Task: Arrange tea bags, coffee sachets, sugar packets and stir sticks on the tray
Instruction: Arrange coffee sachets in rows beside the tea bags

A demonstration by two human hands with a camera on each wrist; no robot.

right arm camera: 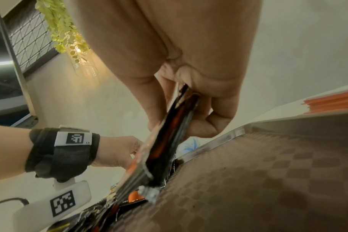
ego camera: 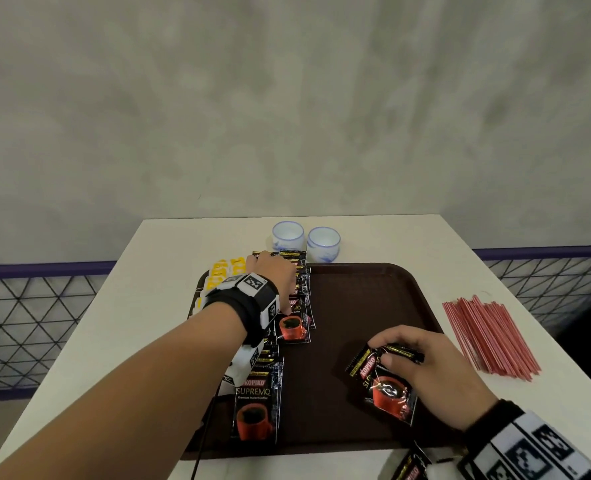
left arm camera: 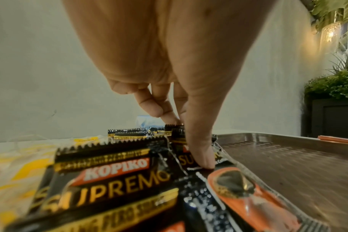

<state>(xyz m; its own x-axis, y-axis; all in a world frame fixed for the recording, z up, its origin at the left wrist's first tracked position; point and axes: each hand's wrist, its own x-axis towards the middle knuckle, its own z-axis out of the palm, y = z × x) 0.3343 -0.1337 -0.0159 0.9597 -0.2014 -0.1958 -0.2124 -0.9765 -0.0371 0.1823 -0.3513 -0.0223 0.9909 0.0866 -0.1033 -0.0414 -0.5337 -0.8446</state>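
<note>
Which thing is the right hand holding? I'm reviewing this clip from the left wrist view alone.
Observer: The right hand grips a coffee sachet by its top edge, over the near right part of the tray.
Operator: Are any sachets off the tray?
Observer: Yes, a loose sachet lies by the tray's near edge, beside the right wrist.
Operator: How many cups are there?
Observer: Two cups, side by side on the table behind the tray.

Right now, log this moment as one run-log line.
left hand: pressing coffee sachet row | right hand: holding coffee sachet over tray | stir sticks: on table, off tray
</note>
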